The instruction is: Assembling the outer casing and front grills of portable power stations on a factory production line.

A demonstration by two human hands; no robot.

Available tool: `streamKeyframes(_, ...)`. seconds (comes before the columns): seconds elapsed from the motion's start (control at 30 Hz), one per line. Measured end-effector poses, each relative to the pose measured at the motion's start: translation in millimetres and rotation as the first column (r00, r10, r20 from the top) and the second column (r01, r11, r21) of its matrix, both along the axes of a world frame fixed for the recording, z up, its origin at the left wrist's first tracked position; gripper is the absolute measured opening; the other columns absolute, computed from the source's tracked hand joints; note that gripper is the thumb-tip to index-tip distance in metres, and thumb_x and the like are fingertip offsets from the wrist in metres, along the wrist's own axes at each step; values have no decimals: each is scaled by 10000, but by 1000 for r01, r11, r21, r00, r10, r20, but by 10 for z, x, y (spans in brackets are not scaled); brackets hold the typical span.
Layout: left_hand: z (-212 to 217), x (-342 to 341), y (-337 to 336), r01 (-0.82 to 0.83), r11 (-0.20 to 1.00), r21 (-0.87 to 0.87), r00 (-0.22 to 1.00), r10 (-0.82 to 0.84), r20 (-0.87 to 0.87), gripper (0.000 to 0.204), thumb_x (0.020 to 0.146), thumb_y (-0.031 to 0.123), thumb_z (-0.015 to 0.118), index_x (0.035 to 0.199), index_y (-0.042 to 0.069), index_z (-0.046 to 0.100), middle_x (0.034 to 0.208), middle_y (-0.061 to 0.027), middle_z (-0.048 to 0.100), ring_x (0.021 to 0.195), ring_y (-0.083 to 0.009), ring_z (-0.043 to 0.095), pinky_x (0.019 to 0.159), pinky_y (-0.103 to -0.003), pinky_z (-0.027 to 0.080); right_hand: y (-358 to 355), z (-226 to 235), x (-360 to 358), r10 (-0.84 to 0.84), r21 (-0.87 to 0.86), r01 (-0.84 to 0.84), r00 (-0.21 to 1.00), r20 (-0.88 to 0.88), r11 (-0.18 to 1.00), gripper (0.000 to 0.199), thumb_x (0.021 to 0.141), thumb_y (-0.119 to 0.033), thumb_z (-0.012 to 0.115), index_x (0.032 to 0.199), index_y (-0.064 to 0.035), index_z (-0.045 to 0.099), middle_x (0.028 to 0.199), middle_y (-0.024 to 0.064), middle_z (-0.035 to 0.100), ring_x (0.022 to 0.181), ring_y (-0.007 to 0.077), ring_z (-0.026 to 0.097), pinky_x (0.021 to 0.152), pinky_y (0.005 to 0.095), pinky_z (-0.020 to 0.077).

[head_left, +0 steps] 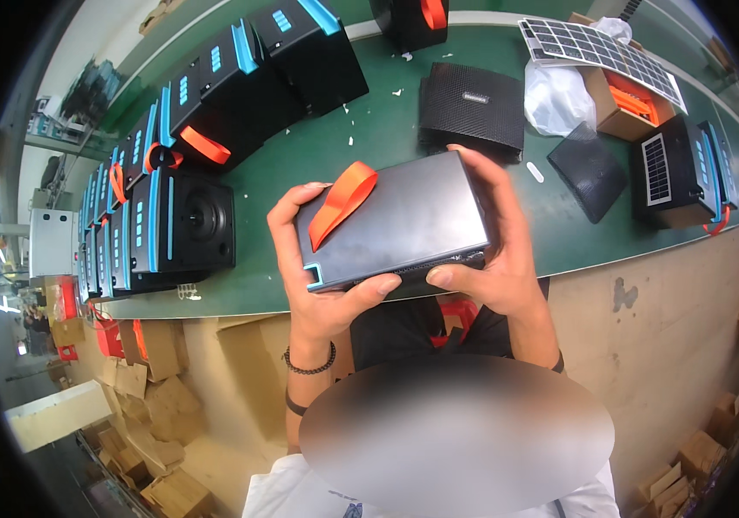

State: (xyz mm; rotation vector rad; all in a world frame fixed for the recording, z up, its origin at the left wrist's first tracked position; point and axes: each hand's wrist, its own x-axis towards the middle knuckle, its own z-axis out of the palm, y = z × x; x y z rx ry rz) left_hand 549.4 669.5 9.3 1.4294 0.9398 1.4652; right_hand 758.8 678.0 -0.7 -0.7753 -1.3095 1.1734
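Both hands grip the black speaker box [395, 220] above the green table [369, 138] edge, long axis left-right, left hand [322, 285] at the orange-strap end, right hand [490, 259] at the other, equally near.

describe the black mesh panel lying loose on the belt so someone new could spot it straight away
Start at the long green belt and look just beyond the dark box that the left hand and right hand hold up. The black mesh panel lies flat there, beside a crumpled clear bag. Unlike the boxy blue-trimmed units lined up at the left, it is flat and has no orange strap.
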Motion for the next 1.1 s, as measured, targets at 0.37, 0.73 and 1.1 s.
streamKeyframes(0.37,-62,7,-27,-107,989,100,990,116,-86,965,803,547,831,1458,25,351,1332,-126,465,1236,-232,519,1053,-365,443,-456,57,11,-494,227,448,838,233,865,519,709,-157,923,1112,-30,623,1059,85,608,873,201,611,785,323,519)
streamKeyframes(0.73,-8,44,-61,-117,976,186,975,149,-167,827,932,599,662,1455,21,385,1369,-128,443,1275,-236,463,1103,-358,364,-627,148,-56,-203,8,205,966,158,979,286,833,-144,836,1023,-12,668,876,51,680,817,133,609,756,285,491)
streamKeyframes(1.1,-3,72,-29,-132,978,159,986,146,-84,662,1010,481,622,1415,-1,417,1321,-105,489,1262,-203,477,1102,-340,355,-512,92,106,180,10,-180,984,6,984,174,891,-7,752,1042,-18,665,946,7,705,938,84,652,832,251,517)
